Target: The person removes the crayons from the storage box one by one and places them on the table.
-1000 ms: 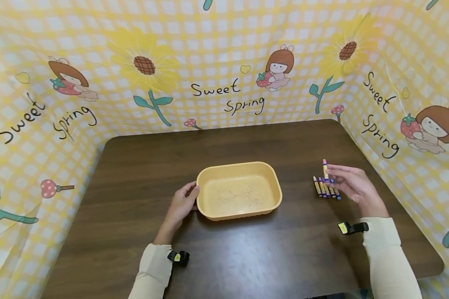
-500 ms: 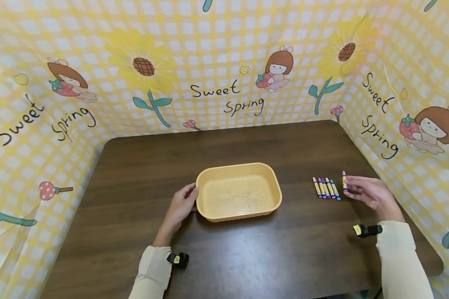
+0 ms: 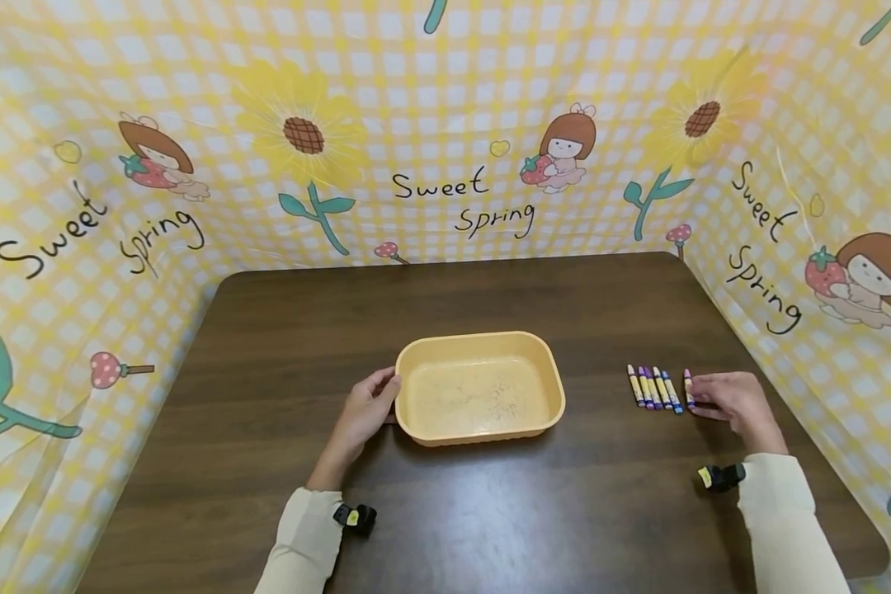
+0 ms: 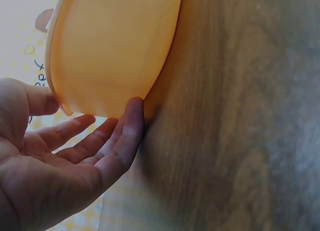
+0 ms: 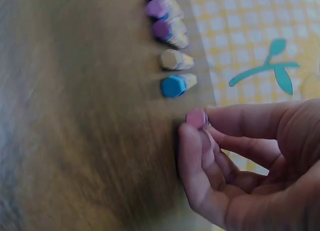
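A shallow yellow plastic basin (image 3: 479,429) rests on the brown table. My left hand (image 3: 367,410) grips its left end. In the left wrist view the thumb meets the rim and the fingertips bear on the outer wall of the basin (image 4: 115,46). My right hand (image 3: 738,406) pinches a pink crayon (image 3: 688,386) between thumb and fingers, low at the table. The right wrist view shows the end of that pink crayon (image 5: 196,119) at the fingertips. Just left of it lies a row of several crayons (image 3: 653,389), with a blue crayon (image 5: 174,86) nearest the hand.
The dark wooden table (image 3: 304,322) has rounded corners. A yellow checked cloth (image 3: 445,107) with printed flowers and figures hangs behind it and along both sides. Black cameras are strapped at both sleeves.
My right hand has carried the pink crayon from above the row to its right side and lowered it towards the table. The left hand stays at the basin. The head view has tilted slightly.
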Demonstrator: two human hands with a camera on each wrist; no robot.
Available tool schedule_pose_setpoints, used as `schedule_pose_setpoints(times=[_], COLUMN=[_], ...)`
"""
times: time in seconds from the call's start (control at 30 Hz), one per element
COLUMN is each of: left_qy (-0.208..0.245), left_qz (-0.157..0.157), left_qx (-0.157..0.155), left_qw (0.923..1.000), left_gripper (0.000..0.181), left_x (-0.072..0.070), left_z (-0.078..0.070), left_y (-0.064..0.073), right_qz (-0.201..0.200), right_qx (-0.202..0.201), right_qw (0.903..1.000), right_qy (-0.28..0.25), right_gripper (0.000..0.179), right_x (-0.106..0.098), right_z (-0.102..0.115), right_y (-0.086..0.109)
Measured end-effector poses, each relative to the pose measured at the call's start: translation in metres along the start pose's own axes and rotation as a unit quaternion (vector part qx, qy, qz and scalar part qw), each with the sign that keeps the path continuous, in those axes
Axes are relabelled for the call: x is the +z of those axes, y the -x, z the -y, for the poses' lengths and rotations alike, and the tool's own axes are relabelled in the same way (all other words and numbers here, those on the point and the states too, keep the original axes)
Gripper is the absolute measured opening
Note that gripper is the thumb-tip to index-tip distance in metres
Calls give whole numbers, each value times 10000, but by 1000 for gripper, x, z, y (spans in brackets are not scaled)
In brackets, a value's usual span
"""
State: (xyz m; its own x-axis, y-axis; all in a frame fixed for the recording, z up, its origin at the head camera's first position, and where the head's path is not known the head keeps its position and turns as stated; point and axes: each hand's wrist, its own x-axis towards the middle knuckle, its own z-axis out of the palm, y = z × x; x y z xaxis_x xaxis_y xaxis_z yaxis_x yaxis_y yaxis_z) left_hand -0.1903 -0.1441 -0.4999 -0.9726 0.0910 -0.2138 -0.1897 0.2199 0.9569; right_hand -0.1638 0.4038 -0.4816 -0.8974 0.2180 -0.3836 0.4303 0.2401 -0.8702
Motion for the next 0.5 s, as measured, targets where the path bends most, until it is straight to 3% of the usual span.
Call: schedule_pose_setpoints(times=[0.07, 0.13, 0.27, 0.37, 0.5], left_qy=[4, 2, -15, -63, -96], left_qz=[-7, 4, -12, -49, -31], left_qx=[1, 15, 29, 13, 50], left_qw=[10000, 10000, 10000, 10000, 9999], left_gripper=[47, 47, 48, 48, 49], left_x=[0, 0, -1, -1, -1], left_z=[1, 1, 0, 0, 0], left_y=[0, 1, 2, 3, 2], right_qz=[-376, -679, -1093, -1247, -1343], right_qx=[-111, -288, -756, -1028, -1153], right_qw=[9966, 9861, 9489, 9268, 9162], right_qy=[731, 1490, 2861, 3390, 3595], right_gripper=[29, 36, 31, 30, 31], right_x=[5, 11, 22, 28, 32], right_z=[-1, -2, -1, 0, -1], right_y=[-1, -1, 1, 3, 6])
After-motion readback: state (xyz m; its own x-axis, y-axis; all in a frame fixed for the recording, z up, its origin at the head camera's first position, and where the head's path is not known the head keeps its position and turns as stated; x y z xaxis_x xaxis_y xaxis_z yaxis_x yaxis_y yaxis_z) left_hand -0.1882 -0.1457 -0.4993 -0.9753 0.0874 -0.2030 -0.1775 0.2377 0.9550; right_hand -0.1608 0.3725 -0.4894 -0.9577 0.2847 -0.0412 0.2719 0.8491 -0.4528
